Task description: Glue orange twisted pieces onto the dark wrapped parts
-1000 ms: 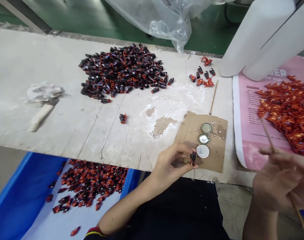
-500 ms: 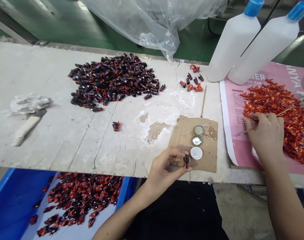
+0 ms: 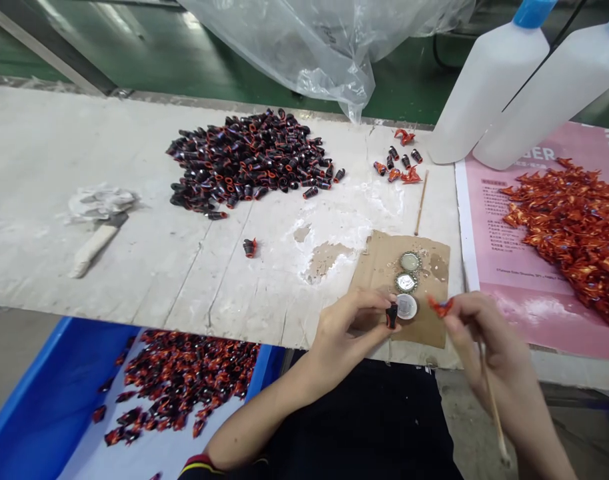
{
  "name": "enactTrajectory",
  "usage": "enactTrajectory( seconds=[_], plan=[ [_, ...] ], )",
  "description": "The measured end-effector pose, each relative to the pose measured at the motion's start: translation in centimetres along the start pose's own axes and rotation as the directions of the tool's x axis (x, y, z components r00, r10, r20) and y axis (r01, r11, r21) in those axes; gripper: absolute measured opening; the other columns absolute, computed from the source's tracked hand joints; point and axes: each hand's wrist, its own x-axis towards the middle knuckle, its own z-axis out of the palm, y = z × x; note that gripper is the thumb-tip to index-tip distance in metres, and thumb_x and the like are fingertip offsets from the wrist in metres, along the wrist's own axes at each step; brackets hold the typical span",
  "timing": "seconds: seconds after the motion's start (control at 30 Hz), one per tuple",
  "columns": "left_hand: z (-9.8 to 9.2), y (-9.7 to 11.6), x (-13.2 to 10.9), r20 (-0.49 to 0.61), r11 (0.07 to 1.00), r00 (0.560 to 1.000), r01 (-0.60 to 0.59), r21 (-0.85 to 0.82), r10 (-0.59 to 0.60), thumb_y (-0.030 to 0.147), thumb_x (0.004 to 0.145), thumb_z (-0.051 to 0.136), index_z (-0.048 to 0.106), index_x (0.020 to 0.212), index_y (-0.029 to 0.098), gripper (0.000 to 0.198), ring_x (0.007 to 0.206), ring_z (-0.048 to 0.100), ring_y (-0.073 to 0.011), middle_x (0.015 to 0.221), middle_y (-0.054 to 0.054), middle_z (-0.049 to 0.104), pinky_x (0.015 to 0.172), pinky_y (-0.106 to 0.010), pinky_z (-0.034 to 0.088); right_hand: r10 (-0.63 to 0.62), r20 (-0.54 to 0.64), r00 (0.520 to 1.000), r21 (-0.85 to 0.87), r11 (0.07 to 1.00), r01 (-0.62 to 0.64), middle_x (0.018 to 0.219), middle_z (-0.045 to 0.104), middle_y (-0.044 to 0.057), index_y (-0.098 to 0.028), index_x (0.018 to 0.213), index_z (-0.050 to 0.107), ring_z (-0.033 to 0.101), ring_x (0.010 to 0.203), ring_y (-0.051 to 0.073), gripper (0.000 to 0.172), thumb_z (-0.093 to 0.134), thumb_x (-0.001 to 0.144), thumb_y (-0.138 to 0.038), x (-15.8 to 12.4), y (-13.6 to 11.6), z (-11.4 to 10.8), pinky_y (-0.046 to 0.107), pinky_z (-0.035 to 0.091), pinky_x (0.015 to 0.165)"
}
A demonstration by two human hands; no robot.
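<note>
Between thumb and fingertips, my left hand point(image 3: 347, 327) pinches a small black plastic part point(image 3: 391, 316) with orange edges, over the front of a cardboard piece point(image 3: 429, 330). To its right, my right hand point(image 3: 499, 353) grips a small orange flame-like piece point(image 3: 439, 306) at the fingertips. A thin stick point(image 3: 494, 407) is also tucked in that hand, its tip pointing down toward me. On the cardboard lie a white round cap point(image 3: 407, 307) and two crimped metal bottle caps, one point(image 3: 407, 283) nearer and one point(image 3: 410, 261) farther.
A heap of black parts point(image 3: 254, 160) covers the back of the table. Orange pieces point(image 3: 569, 227) pile on a pink sheet point(image 3: 494, 267) at right, below white bottles point(image 3: 489, 87). A blue bin point(image 3: 39, 400) with joined-looking parts stands lower left. A knife point(image 3: 99, 245) lies left.
My right hand has moved left from the orange pile to the cardboard, now with an orange piece at its fingertips. The left hand still holds the black part. The view has shifted slightly.
</note>
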Motion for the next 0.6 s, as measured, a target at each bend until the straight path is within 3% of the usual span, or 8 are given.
enactTrajectory(
  seconds=[0.07, 0.17, 0.37, 0.47, 0.6],
  plan=[
    [0.0, 0.1, 0.2, -0.007, 0.994, 0.997, -0.078, 0.079, 0.078, 0.009, 0.084, 0.069, 0.061, 0.105, 0.019, 0.024, 0.102, 0.073, -0.0171, 0.104, -0.007, 0.073, 0.089, -0.025, 0.062, 0.024, 0.059, 0.998, 0.129, 0.991, -0.031, 0.073, 0.055, -0.002, -0.024, 0.08, 0.053, 0.056, 0.067, 0.01, 0.013, 0.051, 0.093, -0.02, -0.9, -1.3, 1.0, 0.019, 0.046, 0.058],
    [0.0, 0.2, 0.4, 0.002, 0.964, 0.982, -0.186, 0.188, 0.189, 0.005, 0.084, 0.067, 0.06, 0.107, 0.019, 0.027, 0.102, 0.072, -0.0157, 0.104, -0.007, 0.073, 0.089, -0.023, 0.061, 0.061, 0.103, 0.993, 0.194, 0.978, -0.08, 0.073, 0.057, -0.002, -0.023, 0.078, 0.054, 0.058, 0.067, 0.01, 0.015, 0.053, 0.092, -0.018, -1.7, -1.7, 2.0, 0.019, 0.048, 0.061],
    [0.2, 0.3, 0.0, 0.056, 0.903, 0.939, -0.341, 0.262, 0.339, 0.002, 0.086, 0.063, 0.058, 0.114, 0.018, 0.033, 0.104, 0.072, -0.0151, 0.11, -0.009, 0.073, 0.091, -0.023, 0.06, 0.08, 0.065, 0.995, 0.221, 0.971, -0.092, 0.071, 0.057, -0.002, -0.022, 0.077, 0.055, 0.057, 0.064, 0.01, 0.015, 0.054, 0.092, -0.019, -1.9, -1.5, 3.0, 0.02, 0.047, 0.057],
    [0.2, 0.4, -0.3, 0.093, 0.889, 0.922, -0.387, 0.243, 0.376, 0.001, 0.086, 0.063, 0.057, 0.117, 0.017, 0.035, 0.107, 0.071, -0.0156, 0.112, -0.011, 0.073, 0.093, -0.023, 0.059, 0.049, 0.025, 0.999, 0.212, 0.976, -0.053, 0.07, 0.056, -0.003, -0.022, 0.077, 0.054, 0.056, 0.063, 0.01, 0.016, 0.053, 0.092, -0.017, -1.9, -1.6, 3.1, 0.02, 0.047, 0.056],
    [0.1, 1.2, -0.6, 0.103, 0.926, 0.936, -0.349, 0.142, 0.337, -0.002, 0.085, 0.061, 0.054, 0.123, 0.021, 0.045, 0.108, 0.071, -0.0177, 0.116, -0.01, 0.072, 0.089, -0.026, 0.062, 0.003, 0.002, 1.0, 0.196, 0.981, -0.003, 0.073, 0.058, -0.002, -0.022, 0.078, 0.053, 0.058, 0.067, 0.011, 0.014, 0.054, 0.091, -0.015, -2.3, -1.4, 3.1, 0.021, 0.049, 0.06]
  ],
)
